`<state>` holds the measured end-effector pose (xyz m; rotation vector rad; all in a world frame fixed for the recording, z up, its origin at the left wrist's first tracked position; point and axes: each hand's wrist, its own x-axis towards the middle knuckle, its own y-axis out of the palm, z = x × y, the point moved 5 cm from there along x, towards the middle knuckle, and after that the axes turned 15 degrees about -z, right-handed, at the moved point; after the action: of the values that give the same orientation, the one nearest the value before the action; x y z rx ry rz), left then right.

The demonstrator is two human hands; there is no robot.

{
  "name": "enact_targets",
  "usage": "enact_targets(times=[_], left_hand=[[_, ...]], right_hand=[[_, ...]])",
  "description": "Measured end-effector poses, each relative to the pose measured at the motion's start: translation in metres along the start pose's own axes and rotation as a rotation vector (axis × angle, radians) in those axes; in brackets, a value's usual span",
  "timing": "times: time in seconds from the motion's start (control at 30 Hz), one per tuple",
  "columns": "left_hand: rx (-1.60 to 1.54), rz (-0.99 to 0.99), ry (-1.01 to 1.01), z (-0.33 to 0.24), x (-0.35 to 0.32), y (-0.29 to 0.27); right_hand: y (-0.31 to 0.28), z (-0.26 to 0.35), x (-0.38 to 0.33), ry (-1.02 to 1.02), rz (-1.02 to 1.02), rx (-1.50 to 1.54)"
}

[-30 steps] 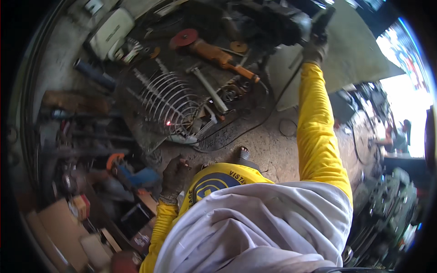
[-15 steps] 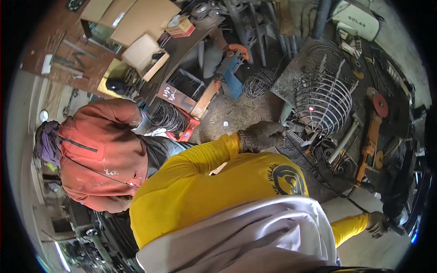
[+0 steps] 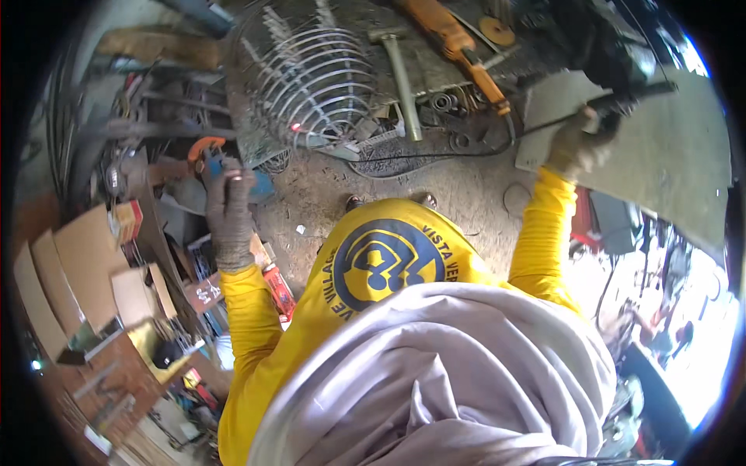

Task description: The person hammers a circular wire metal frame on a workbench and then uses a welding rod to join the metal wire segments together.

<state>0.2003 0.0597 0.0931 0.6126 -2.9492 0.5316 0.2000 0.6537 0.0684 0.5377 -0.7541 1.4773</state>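
My right hand [image 3: 581, 144], in a dirty work glove, is closed around a black welding electrode holder [image 3: 622, 102], raised at the upper right. A dark cable [image 3: 536, 128] hangs left from there. My left hand [image 3: 231, 210], also gloved, is up at the left with its fingers stretched, in front of a blue machine with an orange guard [image 3: 208, 147]. I see nothing held in it. Ahead of me a rounded metal cage [image 3: 315, 81] of curved bars lies on the dark worktop, with a small red glowing spot on its near side. Neither hand touches it.
A hammer [image 3: 402, 85] and an orange angle grinder [image 3: 458, 46] lie right of the cage. A pale board [image 3: 660, 155] stands at the right. Cardboard boxes [image 3: 85, 264] are on the left. The cable loops above the floor [image 3: 311, 190] near my shoes.
The view has turned right, so the cage now appears straight ahead and the person in orange is out of view. My left hand has left the cage's near side; my right still grips the holder.
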Motion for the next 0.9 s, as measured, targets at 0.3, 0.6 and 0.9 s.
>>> enact_targets(times=[0.3,0.6,0.9], left_hand=[[0.028,-0.099,0.38,-0.038,0.075,0.036],[0.133,0.195,0.747,-0.029,0.183,0.105],[0.273,0.087,1.095,-0.022,0.173,0.139]], right_hand=[[0.04,0.144,-0.151,0.07,1.094,0.029],[0.057,0.175,-0.188,-0.197,1.135,-0.331],[0.07,0.159,-0.196,0.069,1.293,-0.16]])
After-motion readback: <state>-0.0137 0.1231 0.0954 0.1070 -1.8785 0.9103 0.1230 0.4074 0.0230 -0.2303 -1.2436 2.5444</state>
